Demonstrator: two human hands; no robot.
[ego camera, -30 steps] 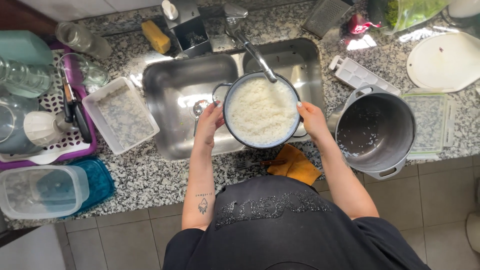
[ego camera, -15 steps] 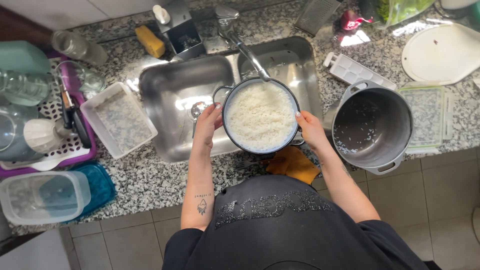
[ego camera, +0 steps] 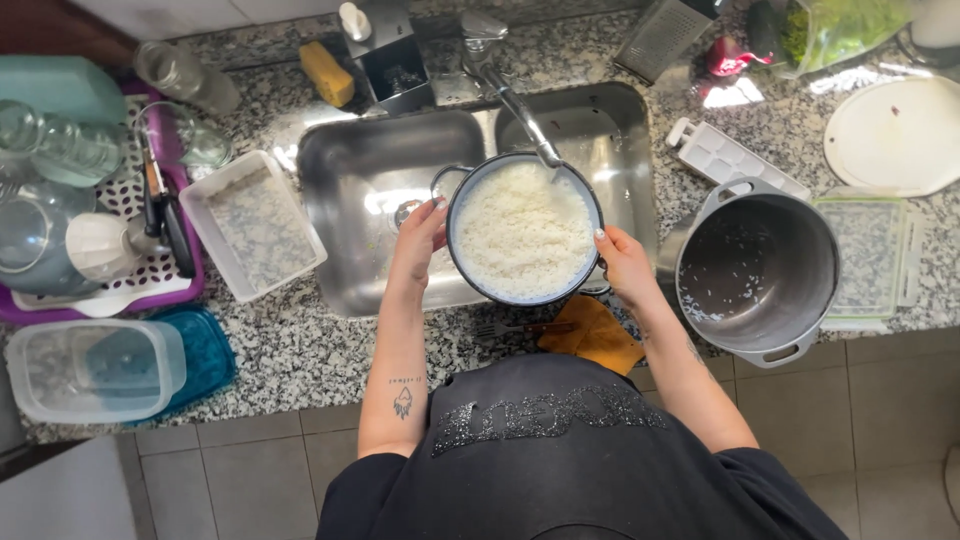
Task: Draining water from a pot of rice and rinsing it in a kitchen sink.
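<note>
A round dark-rimmed colander point(ego camera: 462, 262) full of white rice point(ego camera: 522, 230) hangs over the steel sink point(ego camera: 350, 180), under the tap spout point(ego camera: 520, 105). My left hand point(ego camera: 418, 238) grips its left rim near the handle. On the opposite rim sits my right hand point(ego camera: 622, 262), also gripping. Both forearms reach in from the bottom of the view.
A large grey pot point(ego camera: 760, 270) with stray rice grains stands right of the sink. An orange cloth point(ego camera: 592, 335) and a fork point(ego camera: 500, 328) lie at the counter edge. A white rectangular tub point(ego camera: 255, 225), a purple drying rack point(ego camera: 100, 220) and plastic containers point(ego camera: 95, 368) sit left.
The colander and both hands stay over the sink, shifting only slightly; the view has moved a little.
</note>
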